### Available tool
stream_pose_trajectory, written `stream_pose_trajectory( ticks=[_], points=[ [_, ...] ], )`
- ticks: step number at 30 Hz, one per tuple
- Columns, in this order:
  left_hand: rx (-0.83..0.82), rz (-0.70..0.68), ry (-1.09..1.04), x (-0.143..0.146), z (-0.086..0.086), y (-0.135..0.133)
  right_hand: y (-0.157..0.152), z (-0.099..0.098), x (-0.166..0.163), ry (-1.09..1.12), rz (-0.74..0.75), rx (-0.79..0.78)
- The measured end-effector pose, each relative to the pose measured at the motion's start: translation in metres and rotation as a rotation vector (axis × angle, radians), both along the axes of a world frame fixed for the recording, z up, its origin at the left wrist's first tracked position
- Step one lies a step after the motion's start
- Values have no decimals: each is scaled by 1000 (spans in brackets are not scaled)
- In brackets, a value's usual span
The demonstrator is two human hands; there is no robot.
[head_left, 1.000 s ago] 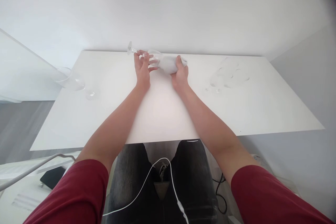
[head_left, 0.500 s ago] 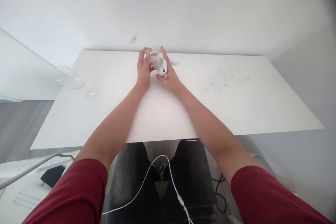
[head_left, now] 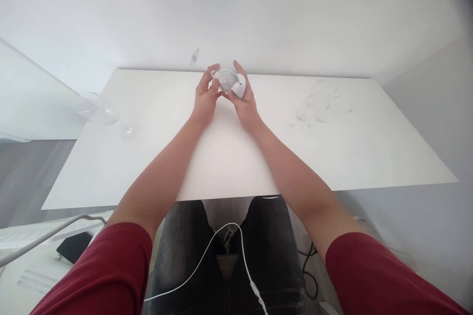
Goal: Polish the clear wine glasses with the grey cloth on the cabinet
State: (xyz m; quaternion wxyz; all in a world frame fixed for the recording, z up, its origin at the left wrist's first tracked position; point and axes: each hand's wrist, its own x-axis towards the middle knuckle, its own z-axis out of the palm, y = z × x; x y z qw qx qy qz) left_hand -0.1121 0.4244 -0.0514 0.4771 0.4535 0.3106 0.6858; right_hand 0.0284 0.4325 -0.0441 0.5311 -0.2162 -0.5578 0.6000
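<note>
A clear stemmed wine glass (head_left: pixel 207 66) lies tilted in the air above the far edge of the white table (head_left: pixel 236 157), its foot pointing up and left. My left hand (head_left: pixel 204 98) grips the glass by the bowl near the stem. My right hand (head_left: pixel 244 101) is closed on a white cloth (head_left: pixel 231 82) that is pressed over and into the bowl of the glass. Both hands touch each other around the bowl, which the cloth mostly hides.
Several clear glasses (head_left: pixel 325 103) stand at the table's right rear. Two more clear glasses (head_left: pixel 101 113) sit at the left edge. A white cable (head_left: pixel 207 256) hangs over my lap below the table's front edge. A white wall rises right behind the table.
The glass has turned from lying level to tilted with its foot higher. My right hand rolled from palm-down over the cloth to cupping the bowl, bunching the cloth into it.
</note>
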Motion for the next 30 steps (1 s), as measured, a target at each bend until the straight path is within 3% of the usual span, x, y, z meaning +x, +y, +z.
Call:
stream_pose_trajectory(
  ticks=[6,12,17,23,28,30],
  points=[
    [-61,56,10,-4,-9,8,-8,3,-8,-73,-42,95],
    [-53,25,-33,-3,-9,12,12,-16,-2,123,33,-70],
    [-110,44,4,-4,-14,13,8,-11,-4,-73,-103,53],
    [-87,61,-53,-9,-20,21,9,-11,-6,63,-75,-198],
    [-114,77,14,-4,-15,13,16,-21,-7,12,-107,-57],
    [-106,109,35,-3,-13,11,17,-22,-7,18,-80,-79]
  ],
)
